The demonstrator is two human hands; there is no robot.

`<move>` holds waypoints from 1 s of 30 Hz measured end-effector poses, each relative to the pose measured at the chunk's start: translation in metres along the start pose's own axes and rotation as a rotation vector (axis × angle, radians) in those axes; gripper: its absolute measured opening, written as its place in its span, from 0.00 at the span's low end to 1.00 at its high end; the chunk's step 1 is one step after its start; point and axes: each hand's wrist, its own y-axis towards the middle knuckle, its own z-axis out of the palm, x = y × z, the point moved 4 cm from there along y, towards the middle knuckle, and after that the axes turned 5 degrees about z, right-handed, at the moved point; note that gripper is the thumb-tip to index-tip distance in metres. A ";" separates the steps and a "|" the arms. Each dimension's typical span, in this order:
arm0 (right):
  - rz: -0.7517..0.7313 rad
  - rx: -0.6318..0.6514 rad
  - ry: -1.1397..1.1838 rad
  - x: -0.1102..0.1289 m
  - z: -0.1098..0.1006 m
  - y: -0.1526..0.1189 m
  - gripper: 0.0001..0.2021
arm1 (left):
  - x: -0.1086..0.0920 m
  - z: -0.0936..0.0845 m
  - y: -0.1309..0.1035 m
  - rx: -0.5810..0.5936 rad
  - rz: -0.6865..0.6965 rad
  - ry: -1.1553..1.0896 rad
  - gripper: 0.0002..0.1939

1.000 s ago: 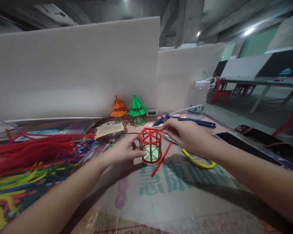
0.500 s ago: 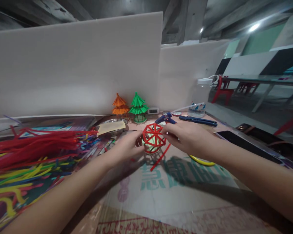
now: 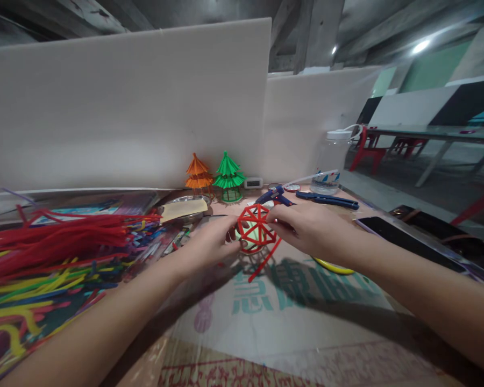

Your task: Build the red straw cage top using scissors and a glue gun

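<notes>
Between my hands is a red wheel-shaped frame (image 3: 258,228) with spokes, made of fuzzy pipe-cleaner strips, with a pale green round piece visible behind it. My left hand (image 3: 221,239) is closed on its left rim, thumb and fingers pinching the edge. My right hand (image 3: 294,223) pinches the frame's upper right rim; the fingertips partly hide that edge. A loose red pipe cleaner (image 3: 263,263) lies on the table just below the frame. Right of it, a curved yellow pipe cleaner (image 3: 334,267) rests under my right forearm.
Red pipe cleaners (image 3: 64,236) and mixed colored ones (image 3: 32,301) are piled at left. Behind stand an orange pagoda model (image 3: 199,174), a green one (image 3: 228,177), a glue gun (image 3: 275,194), blue-handled pliers (image 3: 326,200), a water bottle (image 3: 331,161) and a black phone (image 3: 407,242).
The red frame has shifted very slightly to the right with both hands still on it. Nothing else has visibly moved.
</notes>
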 end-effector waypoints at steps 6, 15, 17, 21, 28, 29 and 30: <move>0.007 0.009 -0.009 0.000 0.001 0.000 0.11 | -0.001 -0.001 0.001 0.001 -0.008 -0.002 0.11; 0.007 0.031 -0.039 0.001 0.002 0.000 0.11 | -0.002 -0.001 -0.001 0.014 -0.001 0.003 0.10; -0.006 0.025 -0.037 0.001 0.002 0.001 0.11 | 0.000 -0.002 -0.002 0.025 -0.039 0.007 0.14; -0.001 0.016 -0.018 0.000 0.002 0.001 0.11 | 0.004 -0.003 -0.002 0.103 -0.077 -0.149 0.24; 0.022 0.024 0.007 0.000 0.001 0.000 0.12 | 0.009 -0.009 -0.002 0.133 -0.092 -0.366 0.29; 0.029 0.027 0.003 0.000 0.000 0.000 0.11 | 0.010 -0.010 -0.002 0.129 -0.097 -0.373 0.30; 0.036 0.031 -0.002 0.000 -0.001 0.000 0.11 | 0.011 -0.009 -0.002 0.126 -0.107 -0.383 0.32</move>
